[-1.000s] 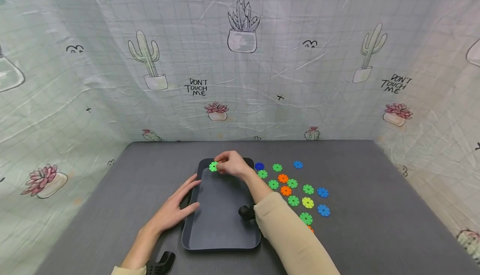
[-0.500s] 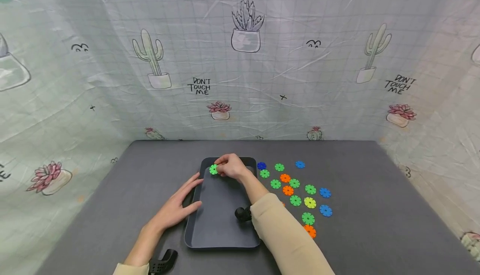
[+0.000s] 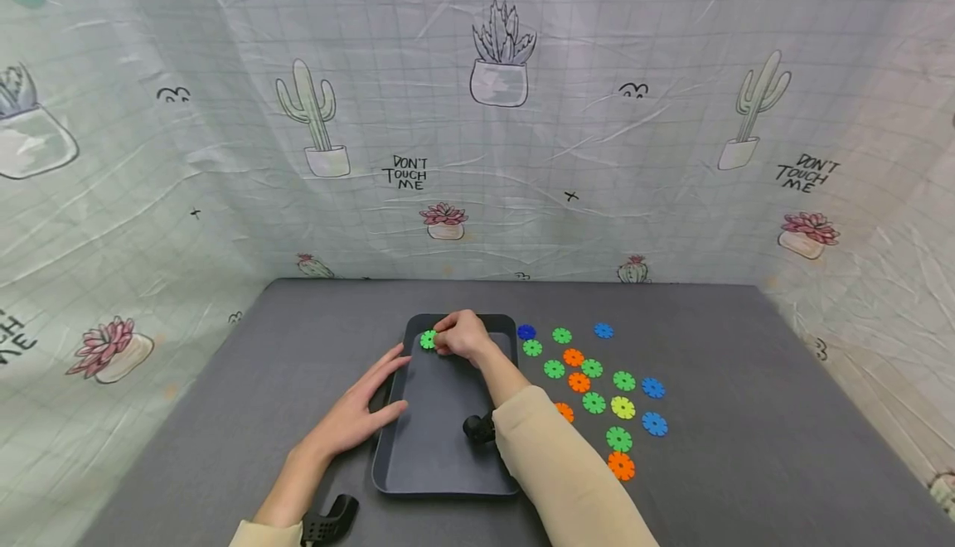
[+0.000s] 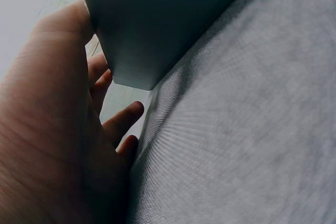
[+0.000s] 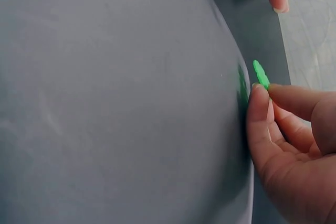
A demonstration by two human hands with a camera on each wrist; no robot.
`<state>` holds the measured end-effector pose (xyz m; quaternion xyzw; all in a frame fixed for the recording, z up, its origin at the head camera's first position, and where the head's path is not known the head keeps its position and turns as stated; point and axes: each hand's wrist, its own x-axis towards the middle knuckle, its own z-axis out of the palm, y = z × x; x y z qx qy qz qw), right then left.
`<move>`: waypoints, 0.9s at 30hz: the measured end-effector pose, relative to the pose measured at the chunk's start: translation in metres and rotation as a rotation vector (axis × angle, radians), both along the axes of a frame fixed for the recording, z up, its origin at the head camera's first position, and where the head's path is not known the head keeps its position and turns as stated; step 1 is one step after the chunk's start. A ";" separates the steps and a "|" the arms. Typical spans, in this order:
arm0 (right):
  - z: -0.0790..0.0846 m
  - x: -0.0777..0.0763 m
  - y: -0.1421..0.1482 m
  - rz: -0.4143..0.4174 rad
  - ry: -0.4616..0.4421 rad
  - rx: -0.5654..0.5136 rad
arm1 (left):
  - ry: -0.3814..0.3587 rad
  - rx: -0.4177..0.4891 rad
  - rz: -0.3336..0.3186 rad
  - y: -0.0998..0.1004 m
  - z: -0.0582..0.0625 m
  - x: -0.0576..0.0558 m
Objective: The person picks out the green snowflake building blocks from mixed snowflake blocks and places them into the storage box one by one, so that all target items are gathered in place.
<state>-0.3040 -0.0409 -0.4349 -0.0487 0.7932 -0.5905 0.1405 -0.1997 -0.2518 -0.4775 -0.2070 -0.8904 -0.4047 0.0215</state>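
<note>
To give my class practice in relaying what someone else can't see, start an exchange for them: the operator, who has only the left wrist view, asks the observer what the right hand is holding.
Observer: The right hand is pinching a green disc.
Operator: Where is it, relative to the tray?
Observer: In the head view, it is over the tray's far left corner.
Operator: And what lies outside the tray, on its right?
Observer: Other discs lie spread on the table there, in green, orange, yellow and blue.
</note>
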 end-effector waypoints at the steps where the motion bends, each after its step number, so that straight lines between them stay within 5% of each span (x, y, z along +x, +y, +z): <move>1: -0.001 0.000 -0.001 -0.010 0.002 -0.001 | 0.000 0.000 -0.002 0.000 0.000 0.000; 12: -0.001 0.000 -0.007 -0.068 0.012 -0.003 | 0.003 0.010 -0.008 0.001 0.000 -0.001; 27: 0.005 0.002 0.000 -0.005 0.023 -0.020 | -0.003 0.021 -0.015 -0.001 -0.001 -0.001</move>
